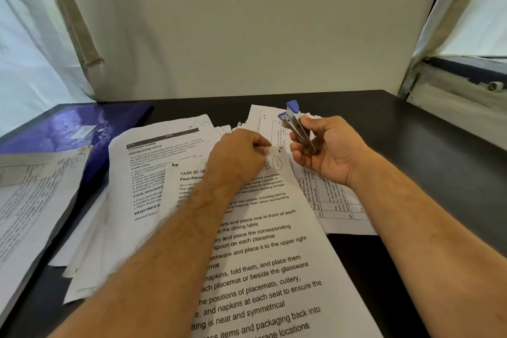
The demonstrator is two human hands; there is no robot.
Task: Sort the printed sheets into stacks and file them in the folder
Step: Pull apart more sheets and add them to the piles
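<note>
While your head camera looks down over the black table (428,129), your left hand (237,158) rests at the centre of the view on the top sheet (263,263), its fingers curled and pinching that sheet's upper corner beside the handwritten "B1" mark. That sheet, headed "TASK ID", runs from the centre down to 6 o'clock and lies tilted over the other papers.

Your right hand (326,149), just toward 3 o'clock from the left one, is raised off the paper with its fingers wrapped round a small stapler (297,125); the stapler's blue tip points toward 12 o'clock and its metal body lies across your palm.

Under the right hand, a sheet with a printed table (337,200) spreads toward 4 o'clock, partly covered by the top sheet. Toward 9 o'clock of the left hand lies a sheet headed "INITIAL SCENE SETUP" (153,162), resting on more loose white sheets.

At 10 o'clock a purple folder (68,129) lies flat on the table's far left corner. At 8 o'clock another stack of printed sheets (30,206) overlaps the folder's near edge.
</note>
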